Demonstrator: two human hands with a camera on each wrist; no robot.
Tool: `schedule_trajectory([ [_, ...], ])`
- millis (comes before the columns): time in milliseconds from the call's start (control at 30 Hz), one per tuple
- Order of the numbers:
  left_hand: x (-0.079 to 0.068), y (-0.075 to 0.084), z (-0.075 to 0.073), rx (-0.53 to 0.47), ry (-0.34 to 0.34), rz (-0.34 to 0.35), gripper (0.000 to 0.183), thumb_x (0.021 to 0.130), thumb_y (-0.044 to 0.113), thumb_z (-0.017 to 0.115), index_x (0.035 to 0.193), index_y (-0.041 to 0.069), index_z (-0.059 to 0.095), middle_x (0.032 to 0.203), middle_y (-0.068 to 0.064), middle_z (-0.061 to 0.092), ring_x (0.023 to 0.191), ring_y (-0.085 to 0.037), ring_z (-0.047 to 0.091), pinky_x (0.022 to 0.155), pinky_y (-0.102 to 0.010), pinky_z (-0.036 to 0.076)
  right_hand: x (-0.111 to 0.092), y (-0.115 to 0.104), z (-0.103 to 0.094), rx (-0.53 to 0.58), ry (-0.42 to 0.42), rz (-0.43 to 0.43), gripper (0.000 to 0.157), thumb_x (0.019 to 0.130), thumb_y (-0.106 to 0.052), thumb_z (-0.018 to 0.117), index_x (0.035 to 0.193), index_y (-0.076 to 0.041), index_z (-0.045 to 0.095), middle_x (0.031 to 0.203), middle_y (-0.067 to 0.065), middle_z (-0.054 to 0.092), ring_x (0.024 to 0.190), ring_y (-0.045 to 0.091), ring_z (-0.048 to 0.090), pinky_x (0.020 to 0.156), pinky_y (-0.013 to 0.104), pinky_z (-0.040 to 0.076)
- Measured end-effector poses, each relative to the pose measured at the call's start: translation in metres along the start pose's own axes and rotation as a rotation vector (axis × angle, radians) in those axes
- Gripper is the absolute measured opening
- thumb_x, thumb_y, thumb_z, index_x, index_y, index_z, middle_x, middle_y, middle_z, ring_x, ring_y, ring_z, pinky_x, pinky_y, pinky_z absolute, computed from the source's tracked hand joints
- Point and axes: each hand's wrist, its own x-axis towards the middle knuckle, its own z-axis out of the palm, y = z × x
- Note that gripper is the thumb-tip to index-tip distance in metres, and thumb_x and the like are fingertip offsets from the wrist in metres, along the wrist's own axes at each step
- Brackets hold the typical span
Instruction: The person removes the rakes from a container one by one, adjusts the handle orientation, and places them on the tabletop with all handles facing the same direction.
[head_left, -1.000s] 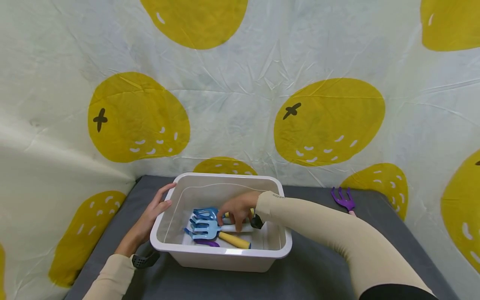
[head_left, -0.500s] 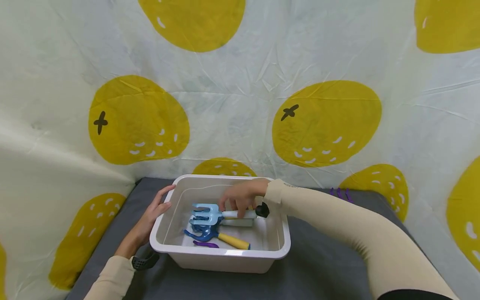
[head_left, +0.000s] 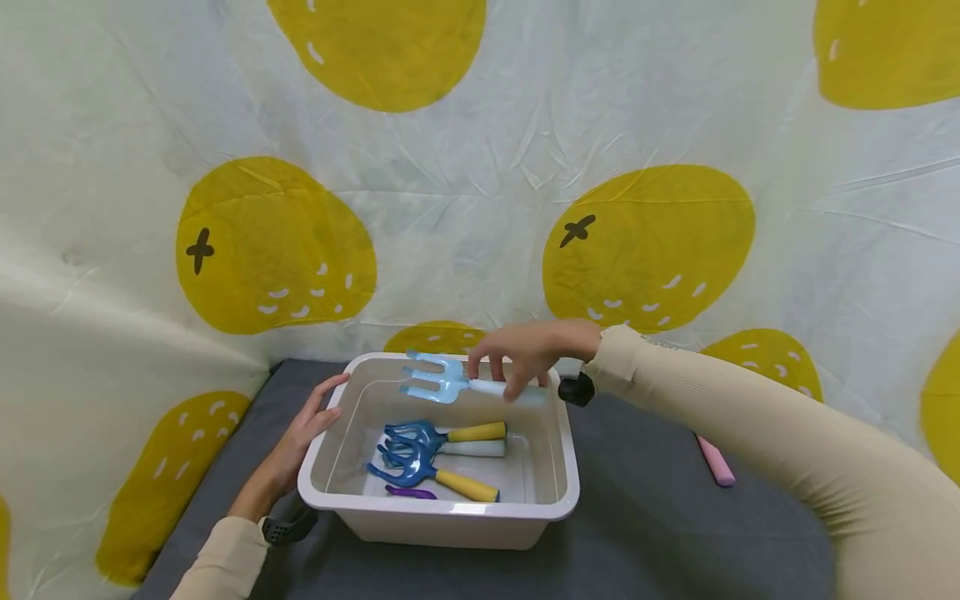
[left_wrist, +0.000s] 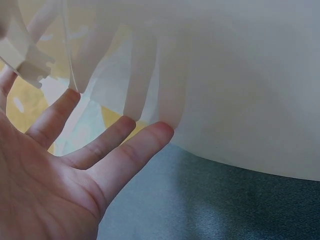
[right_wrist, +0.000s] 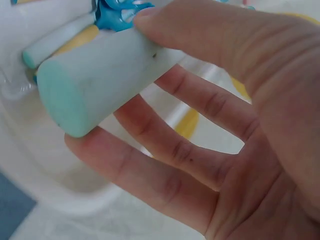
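While pinched, light-blue fork (head_left: 448,383) projects left of right hand (head_left: 529,356).

Light-blue hand rake (head_left: 450,383), level above bin (head_left: 442,525)

no readable text, labels or numbers anywhere

Hand rakes (head_left: 438,454) inside the bin (head_left: 442,521), bin on the mat (head_left: 660,533), a pink-handled tool (head_left: 715,461) to its right.
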Motion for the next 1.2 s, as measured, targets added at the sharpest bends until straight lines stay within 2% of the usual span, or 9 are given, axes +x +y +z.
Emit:
schedule_trajectory([
  [133,-0.001,0.0,0.0,-0.006,-0.005,-0.002,0.058,0.109,0.03,0.042,0.161,0.025,0.018,0.164,-0.019,0.017,0.132,-0.052,0.039,0.102,-0.066,0.045,-0.021,0.005,-0.013,0.016,0.034,0.004,0.051,0.09,-0.011,0.078,0.136,-0.024,0.059,0.118,0.006,0.063,0.096,0.024,0.065,0.06,0.04,0.061],
  [333,-0.001,-0.001,-0.003,-0.001,0.0,0.007,0.058,0.109,0.03,0.042,0.161,0.025,0.018,0.163,-0.019,0.018,0.132,-0.052,0.04,0.101,-0.065,0.046,-0.05,0.017,-0.027,0.073,0.108,0.031,0.05,0.09,-0.011,0.078,0.135,-0.025,0.059,0.118,0.009,0.063,0.075,0.025,0.068,0.058,0.041,0.061],
  [433,-0.001,-0.001,-0.005,0.007,0.005,0.008,0.058,0.108,0.031,0.042,0.161,0.025,0.018,0.163,-0.019,0.018,0.132,-0.052,0.041,0.101,-0.065,0.046,-0.064,0.025,-0.031,0.103,0.144,0.032,0.051,0.09,-0.012,0.078,0.136,-0.023,0.058,0.119,0.011,0.064,0.07,0.026,0.069,0.058,0.043,0.061],
  [667,0.0,0.0,-0.005,0.019,0.005,0.02,0.057,0.109,0.029,0.041,0.161,0.022,0.018,0.162,-0.022,0.018,0.129,-0.053,0.042,0.1,-0.067,0.046,-0.093,0.057,-0.033,0.193,0.242,0.044,0.054,0.09,-0.013,0.08,0.139,-0.017,0.057,0.12,0.015,0.064,0.079,0.026,0.073,0.061,0.046,0.061],
  [900,0.001,0.001,-0.006,0.013,0.005,0.025,0.057,0.109,0.028,0.039,0.161,0.022,0.018,0.162,-0.022,0.018,0.13,-0.052,0.041,0.1,-0.067,0.046,-0.12,0.101,-0.018,0.32,0.358,0.085,0.059,0.089,-0.015,0.082,0.142,-0.017,0.056,0.119,0.017,0.063,0.085,0.03,0.074,0.062,0.049,0.061],
  [1200,0.002,0.0,-0.008,0.009,0.0,0.028,0.057,0.109,0.029,0.039,0.161,0.023,0.018,0.162,-0.022,0.019,0.13,-0.053,0.041,0.099,-0.067,0.046,-0.135,0.164,0.028,0.44,0.474,0.144,0.061,0.089,-0.019,0.082,0.143,-0.014,0.055,0.119,0.02,0.062,0.09,0.032,0.071,0.061,0.05,0.061],
])
